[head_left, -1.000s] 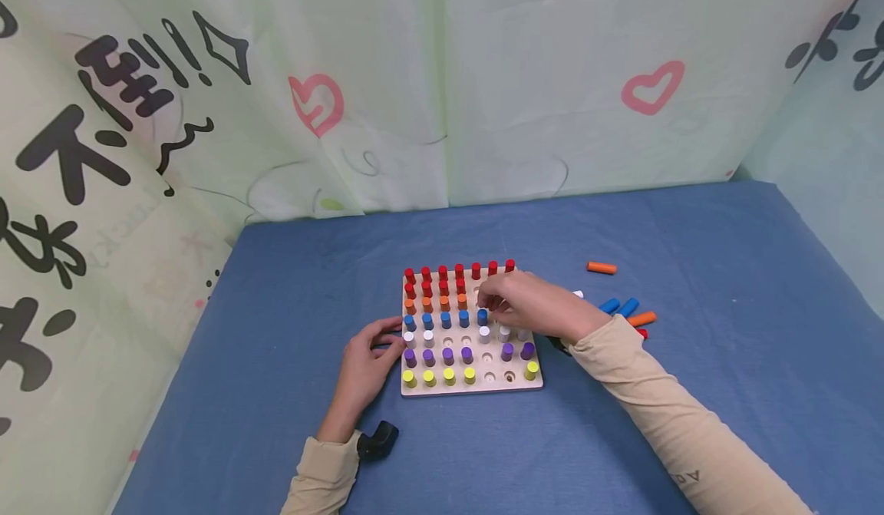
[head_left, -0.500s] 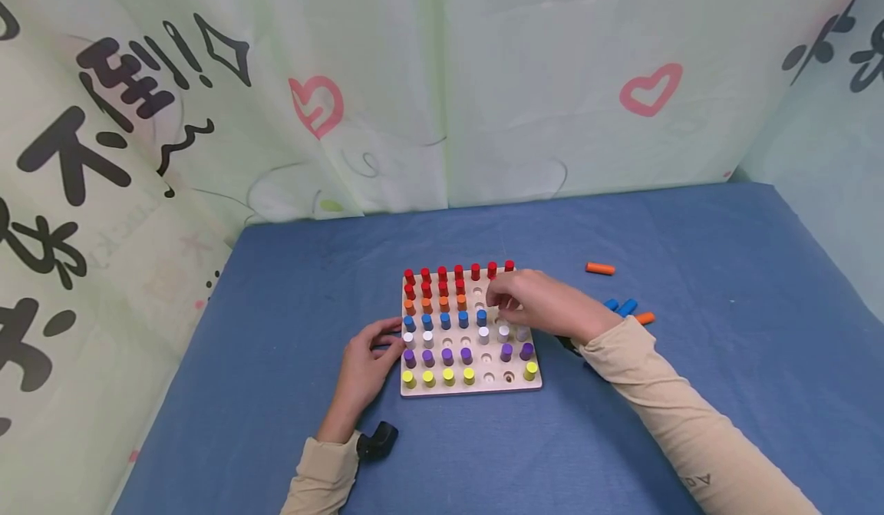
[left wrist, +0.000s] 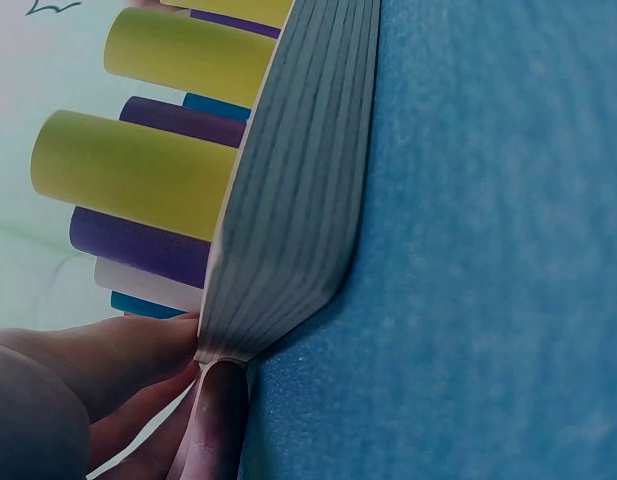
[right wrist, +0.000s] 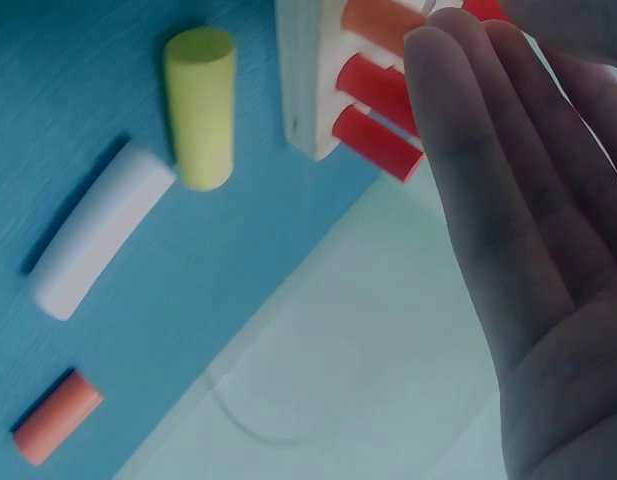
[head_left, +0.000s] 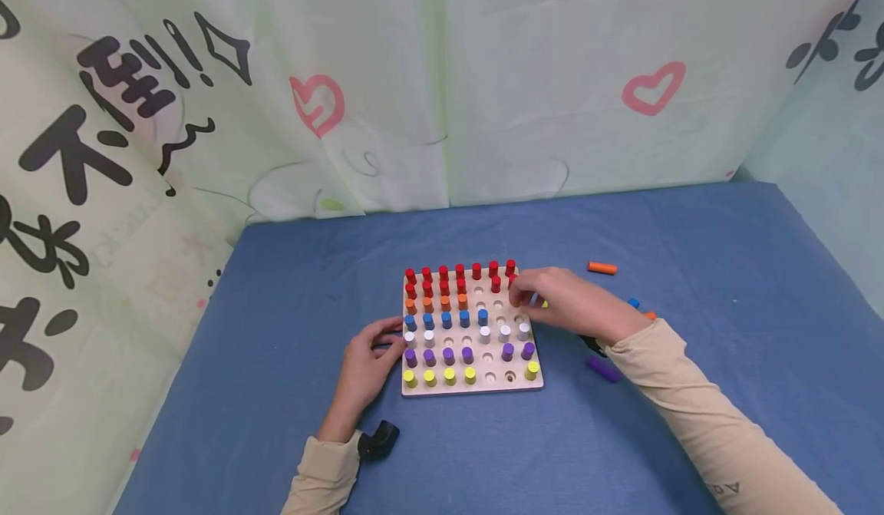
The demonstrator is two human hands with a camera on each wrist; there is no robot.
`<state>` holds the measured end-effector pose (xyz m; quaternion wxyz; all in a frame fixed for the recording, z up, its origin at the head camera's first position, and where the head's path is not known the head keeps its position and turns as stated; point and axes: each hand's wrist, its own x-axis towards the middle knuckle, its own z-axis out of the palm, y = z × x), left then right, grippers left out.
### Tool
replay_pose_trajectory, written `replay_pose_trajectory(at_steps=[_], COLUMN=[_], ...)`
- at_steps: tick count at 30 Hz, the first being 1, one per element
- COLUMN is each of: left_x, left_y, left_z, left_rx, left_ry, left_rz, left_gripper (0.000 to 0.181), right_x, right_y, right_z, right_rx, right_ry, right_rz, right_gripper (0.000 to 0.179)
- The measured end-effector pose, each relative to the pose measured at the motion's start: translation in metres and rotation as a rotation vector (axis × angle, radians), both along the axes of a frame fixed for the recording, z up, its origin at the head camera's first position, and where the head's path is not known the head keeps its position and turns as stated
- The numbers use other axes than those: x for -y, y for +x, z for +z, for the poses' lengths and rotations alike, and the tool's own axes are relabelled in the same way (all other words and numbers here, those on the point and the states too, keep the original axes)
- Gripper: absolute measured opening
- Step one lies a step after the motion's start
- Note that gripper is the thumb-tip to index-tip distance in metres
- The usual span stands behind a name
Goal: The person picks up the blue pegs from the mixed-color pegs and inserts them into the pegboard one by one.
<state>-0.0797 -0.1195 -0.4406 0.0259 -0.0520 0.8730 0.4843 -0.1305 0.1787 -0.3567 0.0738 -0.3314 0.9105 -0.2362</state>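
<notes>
A wooden pegboard (head_left: 452, 389) with rows of coloured pegs lies on the blue cloth: red at the back, then orange, blue, white, purple and yellow in front. Several holes show bare, mostly toward the right. My left hand (head_left: 371, 361) holds the board's left side; in the left wrist view its fingertips (left wrist: 218, 420) pinch the board's corner. At the right end of the orange row, my right hand (head_left: 562, 300) pinches an orange peg (right wrist: 383, 22), which stands in the board. Two red pegs (right wrist: 373, 150) rise just beyond it. The hand hides part of the board's right edge.
Loose pegs lie to the right: an orange peg (head_left: 602, 268) at the back, a purple peg (head_left: 603, 368) by the right sleeve, and a blue peg (head_left: 633, 303). A yellow peg (right wrist: 200, 110) and a white peg (right wrist: 101, 230) lie beside the board. A curtain (head_left: 539, 93) hangs behind.
My right hand has moved right, from over the middle of the orange row to its right end. Bare holes and a red peg it covered now show. The left hand has stayed put.
</notes>
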Motion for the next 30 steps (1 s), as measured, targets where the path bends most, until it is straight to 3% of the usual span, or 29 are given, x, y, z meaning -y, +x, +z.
replay_pose_trajectory(at_steps=[30], left_x=[-0.001], left_y=[-0.002], left_z=[-0.003], left_rx=[-0.006], left_ry=[0.012], left_rz=[0.003], left_gripper=[0.036], right_x=[-0.067], right_y=[-0.002], right_z=[-0.007], right_rx=[-0.026], right_ry=[0.052], right_rz=[-0.110], right_gripper=[0.019])
